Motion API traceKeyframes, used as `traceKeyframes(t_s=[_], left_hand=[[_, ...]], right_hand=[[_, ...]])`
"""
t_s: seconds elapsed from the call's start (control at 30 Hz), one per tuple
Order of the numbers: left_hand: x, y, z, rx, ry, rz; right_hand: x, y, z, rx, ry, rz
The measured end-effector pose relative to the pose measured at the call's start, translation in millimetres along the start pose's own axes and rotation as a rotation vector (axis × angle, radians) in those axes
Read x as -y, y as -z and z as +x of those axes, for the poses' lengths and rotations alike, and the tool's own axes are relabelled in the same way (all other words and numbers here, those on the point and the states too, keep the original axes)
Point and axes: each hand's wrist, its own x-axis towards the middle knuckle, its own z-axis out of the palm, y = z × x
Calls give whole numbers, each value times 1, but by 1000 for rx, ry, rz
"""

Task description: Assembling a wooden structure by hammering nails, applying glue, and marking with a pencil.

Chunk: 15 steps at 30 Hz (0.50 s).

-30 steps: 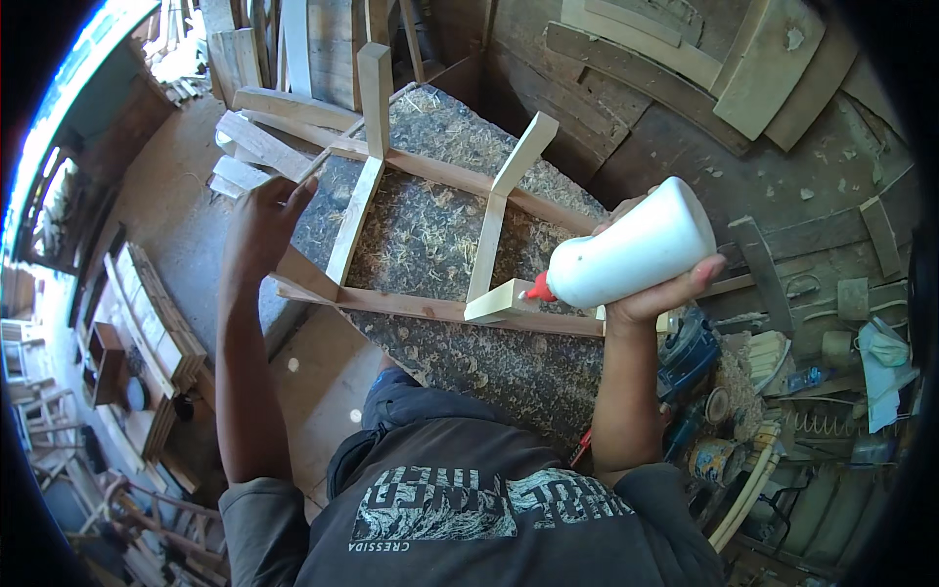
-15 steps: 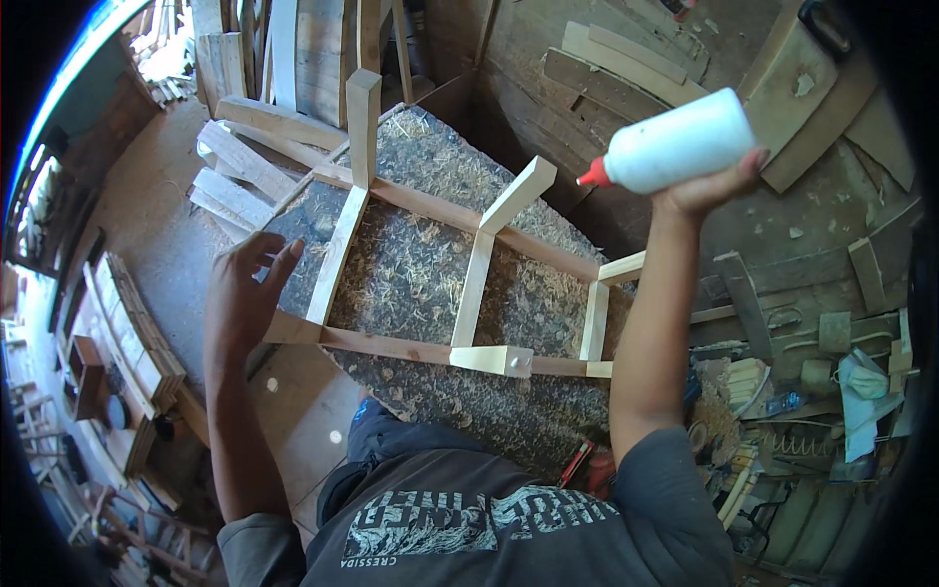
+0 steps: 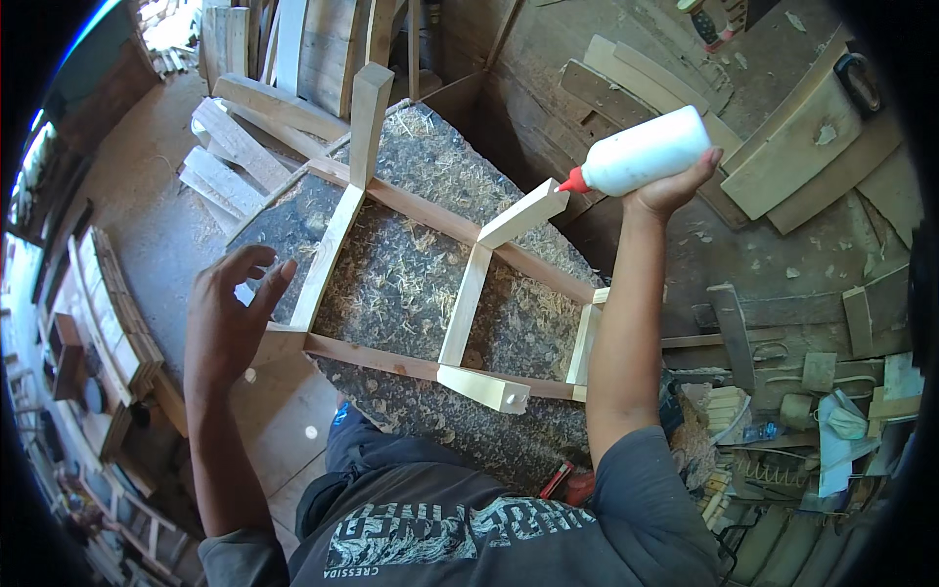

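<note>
"Where is the white bottle [image 3: 646, 152]?"

"In the person's right hand [image 3: 675, 186], whose fingers are wrapped round it. It hangs tilted above the far right edge of the bench [image 3: 298, 220], its red nozzle [image 3: 572, 182] pointing left."

"Does the nozzle touch anything?"

"Its tip is at the end of the middle post [image 3: 523, 215] on the far rail [image 3: 430, 209]; whether they touch cannot be told."

"And the left hand [image 3: 232, 303]?"

"It hovers by the bench's left edge, fingers bent and parted from the thumb, with nothing seen in its grasp."

"What lies on the bench?"

"A wooden frame [image 3: 466, 305], among scattered shavings. Its tall post [image 3: 368, 127] rises toward the bench's far corner. A post [image 3: 477, 385] on the near rail [image 3: 377, 358] bears a whitish dab [image 3: 514, 398] on its end. The person's right forearm [image 3: 626, 333] hides part of the frame's right side."

"Anything past the left edge?"

"Some loose pale boards [image 3: 245, 147]."
</note>
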Motion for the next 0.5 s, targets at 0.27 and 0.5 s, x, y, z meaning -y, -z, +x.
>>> traceKeyframes(t_s=[0.27, 0.5], left_hand=[[-1, 2, -3, -12, 22, 14], [5, 4, -2, 36, 5, -66]], right_hand=[[-2, -4, -6, -93, -18, -19], [2, -1, -13, -60, 73, -118]])
